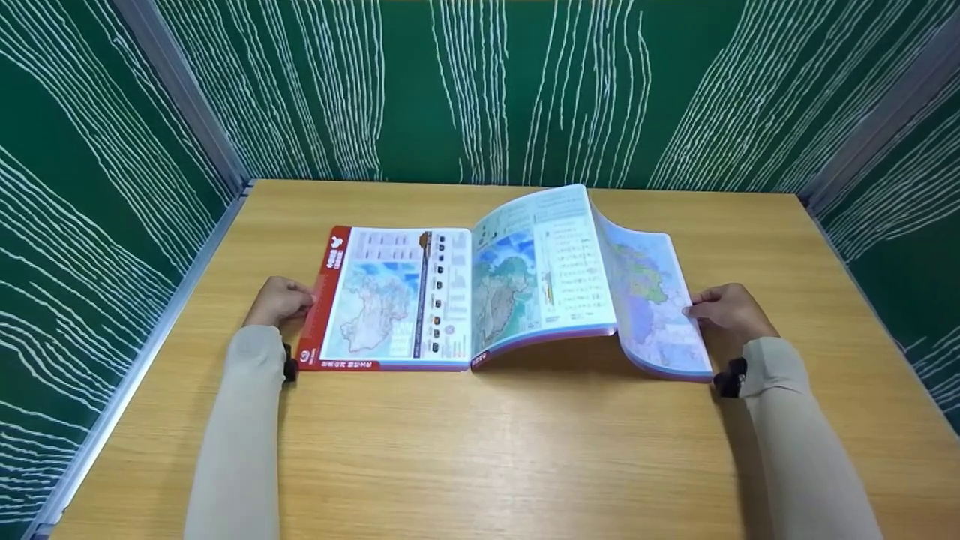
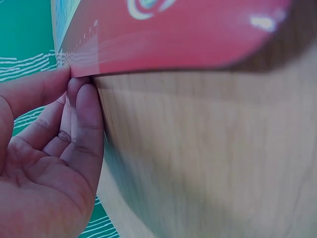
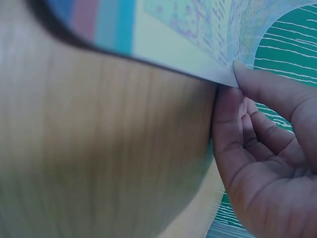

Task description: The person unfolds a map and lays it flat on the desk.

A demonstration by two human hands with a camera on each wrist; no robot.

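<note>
A printed map booklet [image 1: 517,285] with rounded corners lies spread across the wooden table. Its left panel [image 1: 446,300], bordered by a red band, is flat, while the middle panel [image 1: 577,255] arches up off the tabletop. The right panel [image 1: 652,285] dips down from that crest and carries a purple and green map. At the red left edge my left hand [image 1: 281,300] pinches the border between thumb and fingers, as the left wrist view shows up close. On the opposite side my right hand [image 1: 731,309] pinches the right panel's outer edge, thumb on top and index finger underneath.
Beneath everything is a light wooden table [image 1: 510,457]. Green panels [image 1: 420,90] with wavy white lines stand behind it and on both sides, joined by grey metal posts [image 1: 187,90]. A dark device [image 1: 731,377] sits on the right wrist.
</note>
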